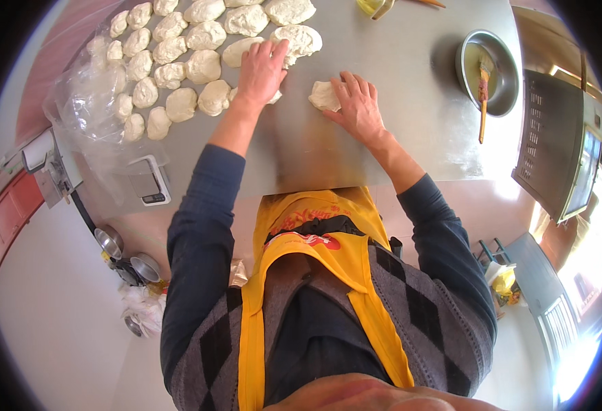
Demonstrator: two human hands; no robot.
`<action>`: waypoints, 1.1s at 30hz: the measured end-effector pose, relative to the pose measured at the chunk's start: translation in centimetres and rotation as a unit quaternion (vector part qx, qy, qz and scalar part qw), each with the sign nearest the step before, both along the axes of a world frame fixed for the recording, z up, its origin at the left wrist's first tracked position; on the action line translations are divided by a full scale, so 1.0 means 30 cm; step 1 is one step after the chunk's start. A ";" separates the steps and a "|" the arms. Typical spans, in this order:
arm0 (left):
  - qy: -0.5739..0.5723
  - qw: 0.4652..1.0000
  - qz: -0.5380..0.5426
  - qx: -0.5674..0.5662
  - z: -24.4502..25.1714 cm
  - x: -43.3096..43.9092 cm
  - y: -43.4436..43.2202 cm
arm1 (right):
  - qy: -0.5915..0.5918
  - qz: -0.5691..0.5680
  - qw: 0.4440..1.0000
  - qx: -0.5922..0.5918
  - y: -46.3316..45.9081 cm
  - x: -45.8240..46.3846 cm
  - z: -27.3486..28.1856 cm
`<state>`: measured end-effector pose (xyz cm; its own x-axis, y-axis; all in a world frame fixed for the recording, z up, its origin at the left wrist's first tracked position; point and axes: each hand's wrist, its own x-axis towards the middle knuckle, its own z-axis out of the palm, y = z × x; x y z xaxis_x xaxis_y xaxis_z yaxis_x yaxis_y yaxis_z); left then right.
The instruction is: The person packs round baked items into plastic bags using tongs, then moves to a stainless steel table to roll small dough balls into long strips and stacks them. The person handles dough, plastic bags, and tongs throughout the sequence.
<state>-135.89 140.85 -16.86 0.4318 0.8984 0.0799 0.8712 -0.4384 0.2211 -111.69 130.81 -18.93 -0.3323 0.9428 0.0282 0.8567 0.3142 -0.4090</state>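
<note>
My left hand (262, 73) reaches over the near right corner of several rows of pale dough pieces (203, 67). Its index finger touches a larger dough piece (296, 40), whose near edge is ragged beside the thumb. Under that wrist another dough piece is partly covered. Whether the left fingers grip dough is hidden by the hand. To the right, my right hand (358, 107) has a separate dough piece (323, 96) between its thumb and fingers, on the steel table (409, 144). The palm covers that piece's right side.
At the right stands a steel bowl (511, 92) of yellowish liquid, a brush (483, 97) leaning across its rim. Clear plastic sheeting (82, 110) lies over the leftmost dough. A digital scale (149, 180) sits near the front left edge. A metal cabinet (547, 144) stands beyond the right edge.
</note>
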 end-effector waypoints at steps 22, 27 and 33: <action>-0.056 0.968 -0.016 -0.242 0.008 0.201 -0.288 | 0.165 -0.067 0.984 -0.023 -0.033 0.139 0.000; -0.074 0.996 -0.012 -0.041 0.050 0.226 -0.306 | 0.047 -0.025 0.999 0.002 -0.018 0.034 -0.009; -0.075 0.989 -0.117 -0.053 -0.127 0.200 -0.236 | -0.037 0.050 0.979 -0.196 0.048 0.067 -0.064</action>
